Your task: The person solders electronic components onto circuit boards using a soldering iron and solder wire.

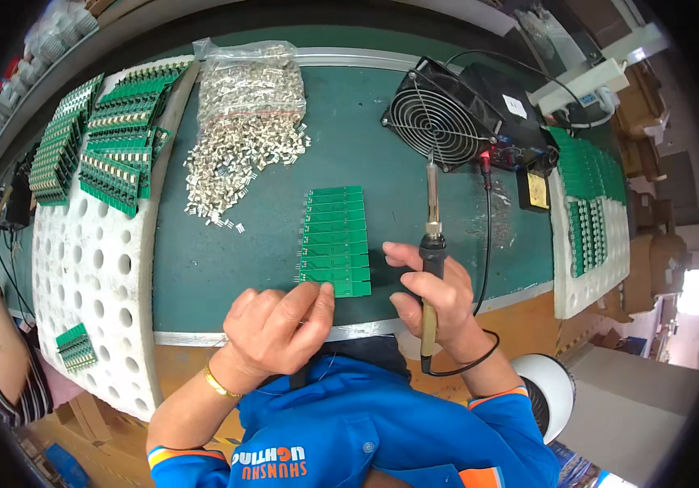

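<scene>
A green circuit board panel (pixel 335 236), scored into several narrow strips, lies flat on the dark green work mat. Small pins stick out along its left edge. My left hand (pixel 280 327) is closed at the panel's near edge, its fingertips on the near left corner; the undersides of the fingers are hidden. My right hand (pixel 440 297) grips a soldering iron (pixel 433 207) upright, to the right of the panel. The iron's metal tip points away from me toward the fan, apart from the panel.
Small white connectors (pixel 231 159) spill from a clear plastic bag (pixel 252 73). A black fan (pixel 432 122) stands at the back, beside a black box (pixel 512 106) and a yellow sponge (pixel 537 189). White foam trays (pixel 93 268) hold more boards (pixel 589 167). Another person's arm (pixel 0 350) shows far left.
</scene>
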Demonstrator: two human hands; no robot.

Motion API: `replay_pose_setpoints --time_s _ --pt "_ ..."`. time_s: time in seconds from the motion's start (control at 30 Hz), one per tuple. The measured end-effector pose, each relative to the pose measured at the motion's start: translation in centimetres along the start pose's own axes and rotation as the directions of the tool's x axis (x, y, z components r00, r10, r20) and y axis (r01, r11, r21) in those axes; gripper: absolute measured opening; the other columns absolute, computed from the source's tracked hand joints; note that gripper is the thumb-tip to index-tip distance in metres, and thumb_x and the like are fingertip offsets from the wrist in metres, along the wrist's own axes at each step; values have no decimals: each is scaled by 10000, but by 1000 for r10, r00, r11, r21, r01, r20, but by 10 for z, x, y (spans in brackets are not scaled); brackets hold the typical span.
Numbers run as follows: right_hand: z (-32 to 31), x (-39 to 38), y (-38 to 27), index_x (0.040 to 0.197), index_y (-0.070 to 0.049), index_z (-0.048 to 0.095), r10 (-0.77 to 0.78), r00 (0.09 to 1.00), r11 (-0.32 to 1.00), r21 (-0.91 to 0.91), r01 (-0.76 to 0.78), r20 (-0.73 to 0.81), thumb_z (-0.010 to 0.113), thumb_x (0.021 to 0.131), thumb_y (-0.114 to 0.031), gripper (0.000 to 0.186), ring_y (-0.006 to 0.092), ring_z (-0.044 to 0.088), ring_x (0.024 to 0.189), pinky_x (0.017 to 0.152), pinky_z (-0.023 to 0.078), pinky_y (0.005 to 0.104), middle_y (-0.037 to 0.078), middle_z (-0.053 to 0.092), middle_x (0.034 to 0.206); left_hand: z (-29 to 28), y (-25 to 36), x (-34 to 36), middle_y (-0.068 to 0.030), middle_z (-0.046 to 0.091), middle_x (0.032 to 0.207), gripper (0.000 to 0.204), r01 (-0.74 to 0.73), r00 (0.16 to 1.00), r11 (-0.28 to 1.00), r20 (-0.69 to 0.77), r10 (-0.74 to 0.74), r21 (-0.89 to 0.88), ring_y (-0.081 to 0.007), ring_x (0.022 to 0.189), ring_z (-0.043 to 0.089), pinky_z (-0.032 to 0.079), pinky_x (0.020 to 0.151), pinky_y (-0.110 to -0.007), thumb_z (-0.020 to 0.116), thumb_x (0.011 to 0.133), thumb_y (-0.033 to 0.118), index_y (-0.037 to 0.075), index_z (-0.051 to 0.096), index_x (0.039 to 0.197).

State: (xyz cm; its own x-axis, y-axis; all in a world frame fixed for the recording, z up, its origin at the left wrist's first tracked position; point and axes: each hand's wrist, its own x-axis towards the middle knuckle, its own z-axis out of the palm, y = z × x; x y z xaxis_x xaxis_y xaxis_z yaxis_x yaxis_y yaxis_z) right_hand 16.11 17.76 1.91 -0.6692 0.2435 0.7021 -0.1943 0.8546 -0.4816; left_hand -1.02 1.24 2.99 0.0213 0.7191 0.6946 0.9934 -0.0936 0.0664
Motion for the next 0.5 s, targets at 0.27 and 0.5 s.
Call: replay_pose_setpoints --time_s 0.27,0.5 --pt "3 -2 6 1068 -60 526 -10 997 1000 -29 12 79 784 801 -110 375 326 689 770 635 559 398 237 695 1051 16 6 -9 34 593 846 130 -21 1000 996 21 23 -92 -88 593 486 332 497 -258 746 746 115 141 670 848" --pt "8 -2 11 1081 -75 531 -28 981 999 -24 33 191 833 746 -150 457 327 678 805 638 534 396 198 702 1055 22 12 -19 3 605 829 185 104 980 963 191 -57 -250 -137 609 521 387 502 -298 732 712 127 117 687 890"
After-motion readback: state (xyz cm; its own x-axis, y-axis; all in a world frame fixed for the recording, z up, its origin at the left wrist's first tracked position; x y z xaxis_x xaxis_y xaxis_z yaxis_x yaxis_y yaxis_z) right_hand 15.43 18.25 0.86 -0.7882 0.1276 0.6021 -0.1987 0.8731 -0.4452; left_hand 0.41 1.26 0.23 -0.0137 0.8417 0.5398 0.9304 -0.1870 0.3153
